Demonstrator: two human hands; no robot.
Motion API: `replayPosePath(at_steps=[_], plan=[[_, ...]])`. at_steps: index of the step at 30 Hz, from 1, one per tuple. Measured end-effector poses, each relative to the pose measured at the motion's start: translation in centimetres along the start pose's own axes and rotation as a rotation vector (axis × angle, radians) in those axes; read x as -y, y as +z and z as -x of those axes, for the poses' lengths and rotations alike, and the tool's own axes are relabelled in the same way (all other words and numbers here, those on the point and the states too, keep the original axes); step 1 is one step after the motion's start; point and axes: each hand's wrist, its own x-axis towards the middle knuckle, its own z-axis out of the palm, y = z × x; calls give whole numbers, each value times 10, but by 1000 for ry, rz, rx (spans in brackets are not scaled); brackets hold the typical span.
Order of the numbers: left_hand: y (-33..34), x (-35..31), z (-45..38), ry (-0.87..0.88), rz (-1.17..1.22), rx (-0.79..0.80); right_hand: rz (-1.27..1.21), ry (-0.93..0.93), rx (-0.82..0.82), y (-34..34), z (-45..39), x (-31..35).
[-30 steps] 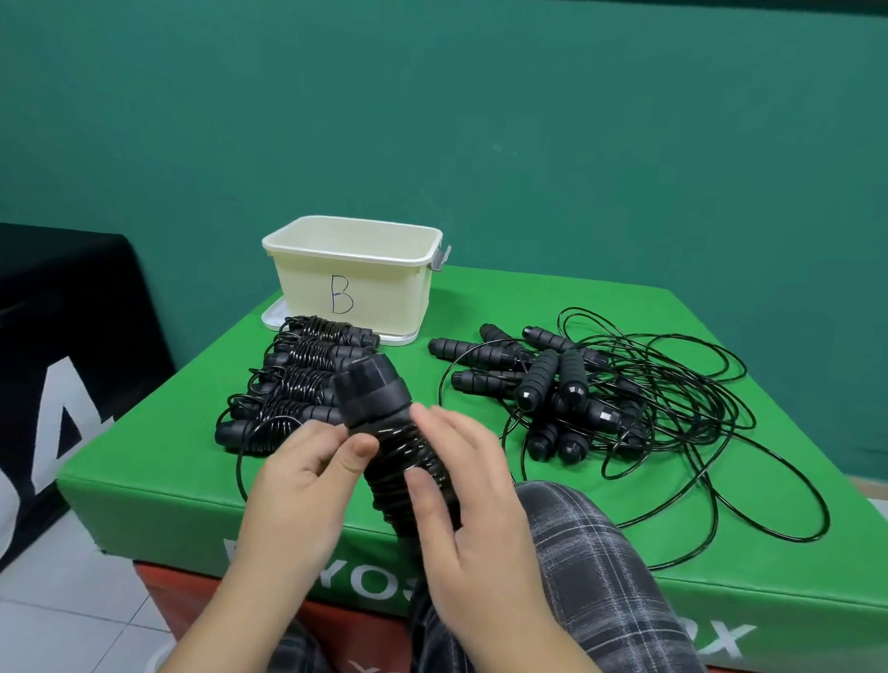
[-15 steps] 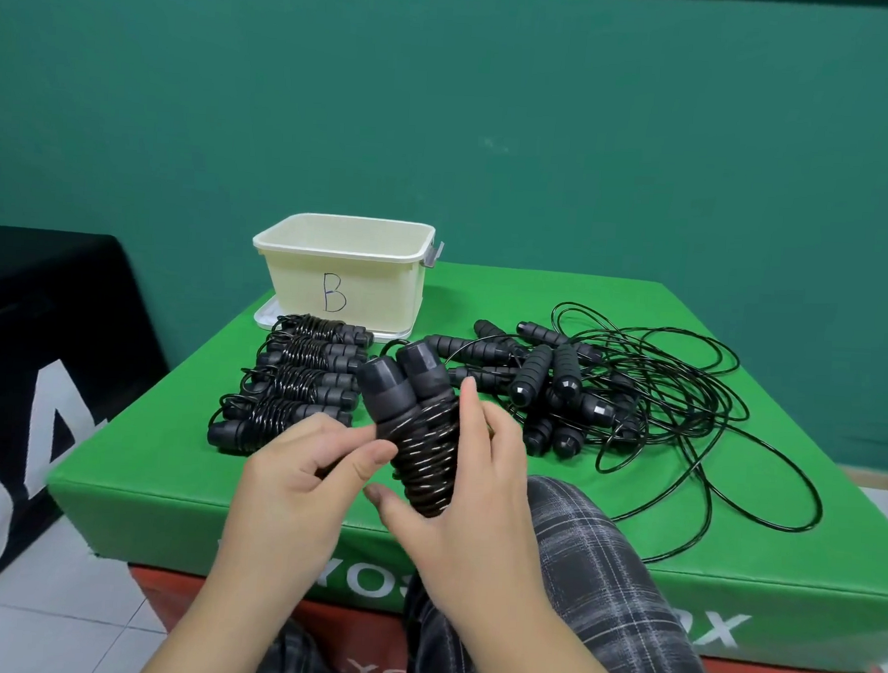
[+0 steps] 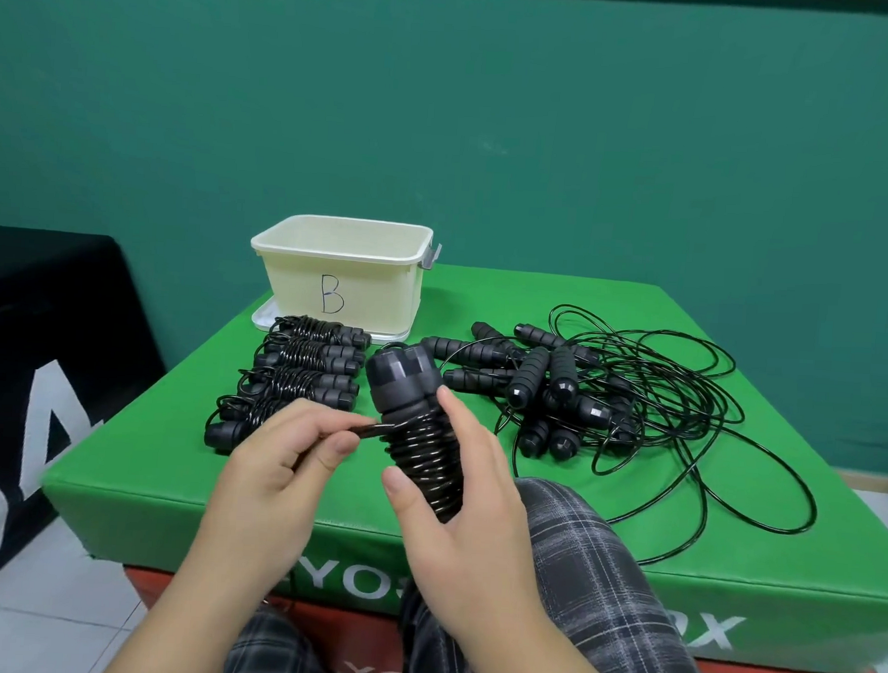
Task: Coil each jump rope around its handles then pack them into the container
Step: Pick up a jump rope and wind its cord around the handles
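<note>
While my right hand wrapped the paired handles above the counter's near edge to steady the coils, my left grip pinched the rope's tail, pulling it taut; the container waited at the far-left corner.

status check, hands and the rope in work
Right hand grips the coiled jump rope round its handles. Left hand pinches the cord end. Container holds no rope in view. Nothing in the way.
</note>
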Motion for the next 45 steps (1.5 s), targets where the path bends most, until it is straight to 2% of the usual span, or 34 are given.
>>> replayPosePath(at_steps=[2,5,9,12,14,16,18,20,23,26,29,31,34,38,41,45], plan=[[3,1,2,-102,-13,-96,-55,4,25,0,0,1],[9,5,8,-220,44,-147,-159,12,82,-1,0,5],[16,5,10,-241,222,-133,-217,2,159,-2,1,6],[18,2,8,-349,490,-112,-253,5,207,-3,1,6],[20,4,9,-410,612,-62,-280,17,231,-4,1,4],[19,5,9,-444,637,18,-276,16,250,-5,1,2],[16,5,8,-456,625,56,-245,4,261,-5,1,1],[12,2,7,-430,560,24,-202,-19,246,-3,1,1],[9,-8,3,-351,389,-8,-180,-59,99,1,0,-3],[9,-9,1,-378,243,-67,-95,-154,-84,2,-4,-5],[8,-7,2,-309,158,-30,-57,-183,-190,2,-5,-7],[6,-9,3,-280,124,8,-25,-158,-181,3,-5,-5],[6,-11,3,-233,127,11,160,-89,-56,4,-4,-4],[6,-11,3,-184,95,25,466,-82,-162,11,-3,-5],[4,-10,3,-131,101,89,460,-57,-223,9,-5,-4],[-5,-6,5,-136,167,223,380,-79,-225,8,-3,-7]])
